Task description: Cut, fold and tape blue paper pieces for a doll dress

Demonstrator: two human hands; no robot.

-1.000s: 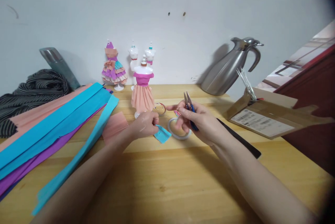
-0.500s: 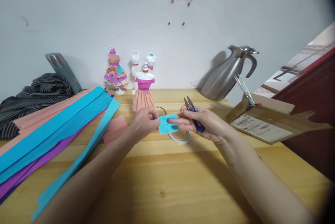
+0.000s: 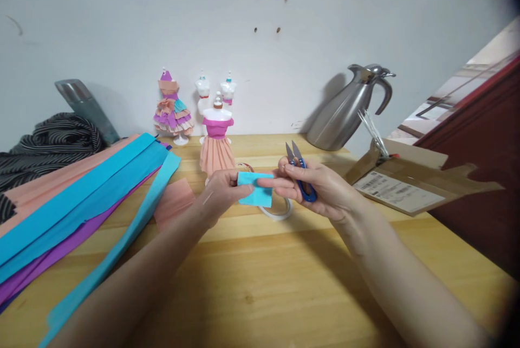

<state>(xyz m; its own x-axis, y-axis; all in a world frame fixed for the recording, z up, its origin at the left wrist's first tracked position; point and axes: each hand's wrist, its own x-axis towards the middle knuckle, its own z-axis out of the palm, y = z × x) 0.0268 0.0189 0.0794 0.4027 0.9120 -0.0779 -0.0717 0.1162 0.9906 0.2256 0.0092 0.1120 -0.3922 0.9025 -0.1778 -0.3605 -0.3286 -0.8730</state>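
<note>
My left hand pinches the left side of a small light-blue piece of crepe paper, thumb in front. In my right hand is a pair of blue-handled thread snips, blades pointing up and slightly apart. The extended fingers of that hand touch the front of the blue paper. Below the paper, partly hidden, a white tape roll lies on the wooden table. Behind my left hand stands a mini dress form in a magenta top and pleated peach skirt.
Crepe paper strips spread across the left, beside a peach piece. Another dressed form and two barer ones stand by the wall. A bottle, striped cloth, steel jug and cardboard box line the table's sides.
The blue paper now lies flatter and squarer between my hands, with my left thumb across its front. The whole view has shifted slightly.
</note>
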